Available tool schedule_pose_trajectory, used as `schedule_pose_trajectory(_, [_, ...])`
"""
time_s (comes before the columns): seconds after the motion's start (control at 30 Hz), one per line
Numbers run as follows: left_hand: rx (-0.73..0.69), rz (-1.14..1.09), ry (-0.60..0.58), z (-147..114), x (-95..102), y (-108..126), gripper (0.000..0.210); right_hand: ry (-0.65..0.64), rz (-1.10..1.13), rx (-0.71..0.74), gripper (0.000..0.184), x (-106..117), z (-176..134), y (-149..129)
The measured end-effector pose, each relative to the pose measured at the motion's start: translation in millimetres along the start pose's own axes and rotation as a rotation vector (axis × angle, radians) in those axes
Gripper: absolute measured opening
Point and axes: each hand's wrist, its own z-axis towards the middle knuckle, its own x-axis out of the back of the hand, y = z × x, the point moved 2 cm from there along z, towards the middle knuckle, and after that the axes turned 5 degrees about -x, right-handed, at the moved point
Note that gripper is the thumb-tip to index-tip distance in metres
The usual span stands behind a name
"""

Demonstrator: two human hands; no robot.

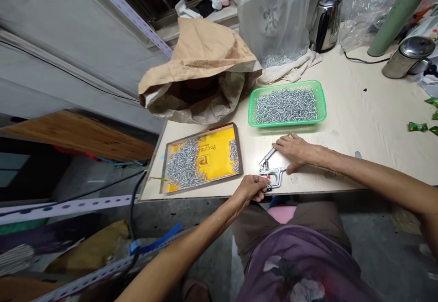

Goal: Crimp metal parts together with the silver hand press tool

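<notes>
On the table's front edge, between my hands, lies a grey metal hand press (281,177) with a lever, a small coil spring and a ring-shaped opening. My right hand (294,150) is closed on it, fingers over the lever's end and thumb against the frame. At the tool's near end, my left hand (252,188) pinches with thumb and fingertips. Whatever sits in that pinch is too small to make out; a bit of red shows beside it. Left of the tool, a shallow tray (239,156) with a yellow lining holds many small, silvery, spring-like metal pieces (185,165).
Behind the tool stands a green plastic basket (252,118) full of similar metal pieces. A large open paper sack (205,51), a clear plastic bag (273,14), a white cloth (290,68) and a steel kettle (328,19) line the back. Green-wrapped sweets (418,127) lie far right.
</notes>
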Motion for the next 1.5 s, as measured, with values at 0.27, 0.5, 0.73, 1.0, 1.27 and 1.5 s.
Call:
schedule_pose_trajectory(0.27, [0.005, -0.047, 0.064, -3, -2.8, -1, 0.031, -0.038, -0.025, -0.042, 0.068, 3, -10, -9])
schedule_pose_trajectory(0.5, [-0.004, -0.132, 0.077, -10, -7.3, -1, 0.028, -0.029, 0.025, -0.078, 0.059, 6, -21, -16])
schedule_pose_trajectory(0.73, [-0.499, 0.328, 0.329, -21, -7.5, -2, 0.014, -0.001, 0.06, -0.11, 0.052, 2, -27, -24])
schedule_pose_trajectory(1.0, [-1.069, 0.974, 0.27, 13, -23.4, 40, 0.054, 0.06, 0.13, -0.152, 0.069, 1, -33, -24])
schedule_pose_trajectory(1.27, [-0.943, 1.164, 0.16, 18, -27.3, 56, 0.068, -0.027, -0.008, -0.266, 0.069, 4, -38, -11])
schedule_pose_trajectory(1.5, [-1.008, 1.259, 0.084, 22, -40.3, 73, 0.049, -0.035, -0.042, -0.272, 0.049, 12, -45, -18])
